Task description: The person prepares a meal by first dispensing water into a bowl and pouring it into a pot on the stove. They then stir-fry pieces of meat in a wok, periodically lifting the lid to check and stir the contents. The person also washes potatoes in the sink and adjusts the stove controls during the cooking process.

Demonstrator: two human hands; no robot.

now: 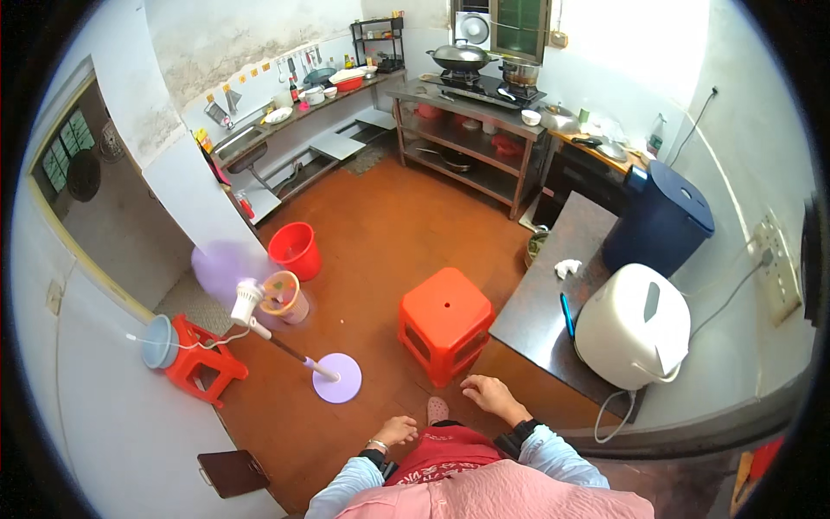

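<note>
My left hand (397, 431) hangs in front of my red apron (447, 447), loosely curled and holding nothing. My right hand (494, 394) is also bare, its fingers slightly bent and apart. The nearest thing to the right hand is an orange-red plastic stool (447, 301), just beyond it on the floor. To its right runs a dark-topped counter (528, 327). On that counter are a white rice cooker (626, 324), a blue pen-like object (567, 314), a crumpled white tissue (567, 268) and a dark blue lidded container (661, 220).
A purple pedestal fan (337, 378) stands left, near a waste basket (295, 305) and a red bucket (295, 250). Another red stool (207, 357) holds a blue basin (160, 342). At the back, a metal table (467, 117) carries a gas stove with a lidded wok (460, 57).
</note>
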